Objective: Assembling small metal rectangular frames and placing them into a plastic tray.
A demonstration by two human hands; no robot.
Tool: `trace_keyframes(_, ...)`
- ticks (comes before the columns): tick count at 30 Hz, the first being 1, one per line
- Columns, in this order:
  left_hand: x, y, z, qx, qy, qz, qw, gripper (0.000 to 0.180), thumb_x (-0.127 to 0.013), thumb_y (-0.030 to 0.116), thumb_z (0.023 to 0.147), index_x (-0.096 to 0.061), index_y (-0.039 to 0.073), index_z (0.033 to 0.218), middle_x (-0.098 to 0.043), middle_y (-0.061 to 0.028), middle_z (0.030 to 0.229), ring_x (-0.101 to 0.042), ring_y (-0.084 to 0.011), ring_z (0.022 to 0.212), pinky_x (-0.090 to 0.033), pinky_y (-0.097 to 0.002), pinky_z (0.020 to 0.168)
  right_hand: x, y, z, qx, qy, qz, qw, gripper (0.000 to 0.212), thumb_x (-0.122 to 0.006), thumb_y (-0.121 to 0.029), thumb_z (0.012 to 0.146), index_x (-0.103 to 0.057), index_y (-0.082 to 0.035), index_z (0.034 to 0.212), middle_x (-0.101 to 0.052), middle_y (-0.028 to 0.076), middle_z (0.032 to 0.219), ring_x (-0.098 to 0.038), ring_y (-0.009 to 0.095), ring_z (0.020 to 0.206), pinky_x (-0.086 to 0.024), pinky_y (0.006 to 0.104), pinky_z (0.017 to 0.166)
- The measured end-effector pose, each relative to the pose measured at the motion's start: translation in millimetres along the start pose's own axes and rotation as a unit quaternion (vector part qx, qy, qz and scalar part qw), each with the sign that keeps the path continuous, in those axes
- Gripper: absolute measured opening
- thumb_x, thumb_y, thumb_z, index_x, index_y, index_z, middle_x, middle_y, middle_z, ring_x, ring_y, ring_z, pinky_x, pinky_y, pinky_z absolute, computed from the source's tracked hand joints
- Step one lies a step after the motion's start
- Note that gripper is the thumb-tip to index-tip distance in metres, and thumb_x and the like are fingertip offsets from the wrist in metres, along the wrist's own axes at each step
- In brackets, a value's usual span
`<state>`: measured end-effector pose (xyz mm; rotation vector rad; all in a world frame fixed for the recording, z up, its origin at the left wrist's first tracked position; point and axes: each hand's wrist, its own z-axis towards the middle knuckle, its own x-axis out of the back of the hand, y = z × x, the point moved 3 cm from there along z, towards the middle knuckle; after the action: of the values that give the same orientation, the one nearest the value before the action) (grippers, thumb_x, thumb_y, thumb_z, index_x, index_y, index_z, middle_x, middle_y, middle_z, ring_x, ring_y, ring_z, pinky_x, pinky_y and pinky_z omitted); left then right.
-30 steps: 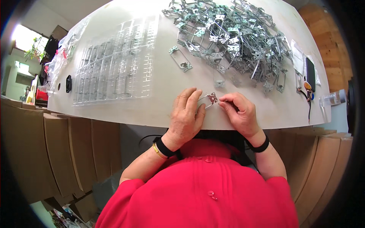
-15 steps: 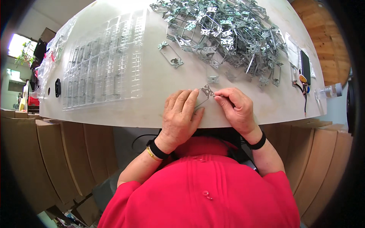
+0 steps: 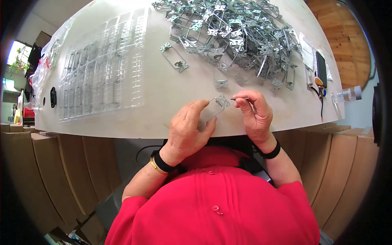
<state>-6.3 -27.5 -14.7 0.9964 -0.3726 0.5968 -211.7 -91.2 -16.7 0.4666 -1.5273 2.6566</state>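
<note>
My left hand [image 3: 184, 128] is closed on a metal bracket [image 3: 221, 101], a flat cut-out end plate with thin wire sides, at the table's near edge. Thumb and fingers grip its lower end, which they partly hide. Just to the right, apart from the bracket, my right hand [image 3: 258, 115] pinches a thin dark pin-like piece [image 3: 234, 99] whose tip points left toward the plate. Its exact kind is too small to make out. Beyond my hands lie a loose similar bracket [image 3: 174, 58] and another end plate [image 3: 221, 83], near a large heap of brackets [image 3: 241, 38].
Clear plastic compartment trays [image 3: 102, 69] holding metal parts lie on the left of the white table [image 3: 157, 104], beside a small black object [image 3: 53, 97]. At the right are a phone [image 3: 321, 67], a tool with dark handles [image 3: 319, 83] and a clear cylinder [image 3: 347, 95]. Cardboard boxes [image 3: 67, 171] stand below.
My right hand has drawn away from the bracket, and the thin dark piece in its pinch now shows. My left hand has tilted the bracket, exposing more of its wire sides. The view has shifted slightly.
</note>
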Motion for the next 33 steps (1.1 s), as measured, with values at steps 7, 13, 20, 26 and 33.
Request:
trace_keyframes(7,3,0,0,0.030,0.009,-0.040,0.999,0.052,-0.085,-0.003,0.076,-0.070,0.003,0.125,-0.068,-0.0136,0.115,-0.061,-0.0184,0.078,-0.053,-0.0315,0.068,-5,3,0,-0.035,-0.016,0.060,0.997,0.012,-0.067,-0.011,0.109,-0.063,-0.002,0.117,-0.076,0.009,0.111,-0.066,0.009,0.082,-0.056,0.0249,0.077)
trace_keyframes(13,3,-5,-1,0.032,0.009,-0.057,0.998,0.054,-0.084,-0.004,0.076,-0.070,0.003,0.127,-0.067,-0.0134,0.115,-0.060,-0.0181,0.079,-0.053,-0.0311,0.068,-7,-3,6,-0.084,-0.014,0.069,0.994,0.013,-0.066,-0.012,0.110,-0.064,-0.002,0.117,-0.076,0.008,0.109,-0.067,0.008,0.082,-0.057,0.0243,0.078)
trace_keyframes(20,4,-5,-1,0.034,0.015,-0.064,0.997,0.053,-0.085,-0.003,0.075,-0.070,0.002,0.126,-0.068,-0.0130,0.115,-0.060,-0.0184,0.078,-0.053,-0.0312,0.068,-15,-3,13,-0.040,-0.024,0.002,0.999,0.011,-0.074,-0.008,0.104,-0.070,-0.003,0.113,-0.073,0.006,0.098,-0.067,0.011,0.082,-0.055,0.0266,0.077)
trace_keyframes(26,4,-5,-1,0.034,0.012,-0.069,0.997,0.054,-0.084,-0.003,0.076,-0.068,0.002,0.127,-0.069,-0.0133,0.115,-0.061,-0.0185,0.078,-0.054,-0.0312,0.068,-18,1,13,-0.033,-0.016,-0.031,0.999,0.012,-0.076,-0.007,0.101,-0.071,-0.004,0.111,-0.071,0.006,0.096,-0.067,0.013,0.081,-0.054,0.0276,0.075)
trace_keyframes(33,4,-6,-2,0.031,0.012,-0.073,0.997,0.055,-0.084,-0.004,0.076,-0.068,0.001,0.128,-0.069,-0.0139,0.115,-0.060,-0.0181,0.078,-0.054,-0.0306,0.068,-18,-3,15,-0.035,-0.031,-0.061,0.997,0.012,-0.077,-0.008,0.101,-0.070,-0.004,0.110,-0.071,0.006,0.096,-0.067,0.012,0.080,-0.054,0.0271,0.073)
